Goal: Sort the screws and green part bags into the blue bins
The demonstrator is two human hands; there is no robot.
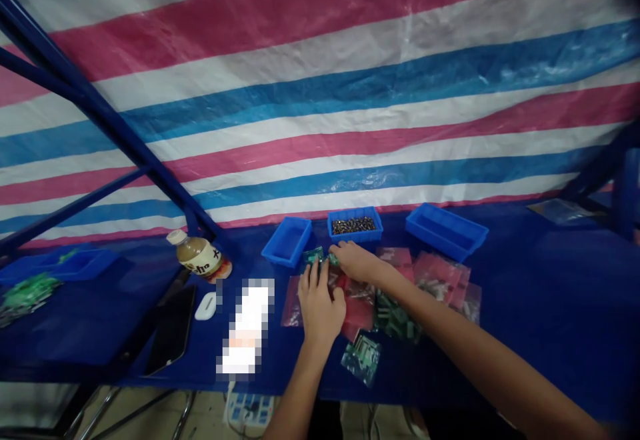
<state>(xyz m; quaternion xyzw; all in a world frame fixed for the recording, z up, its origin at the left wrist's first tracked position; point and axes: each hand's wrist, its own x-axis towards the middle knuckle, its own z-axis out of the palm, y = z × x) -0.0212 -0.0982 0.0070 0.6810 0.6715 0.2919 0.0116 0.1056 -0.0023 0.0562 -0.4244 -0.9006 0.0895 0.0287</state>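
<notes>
My left hand (321,307) lies palm down over the pink plastic bags (361,310), its fingers stretched forward and slightly apart. Its fingertips reach a small clear bag with green parts (314,255). Just to the right, my right hand (354,261) reaches across with fingers curled and pressed on a small green packet (334,260); the fingers partly hide the contact. Several pink bags of small parts overlap under and beside both hands. A heap of green pieces in clear plastic (397,317) lies below my right forearm. Nearer the front is another small clear bag of green pieces (363,359).
Behind the bags stand a blue bin of small metal parts (354,225) and two other blue bins (287,241) (447,230). On the left are a drink bottle (203,258), a white earphone case (205,307), a dark tablet-like device (173,330) and a blurred-out bright object (246,327).
</notes>
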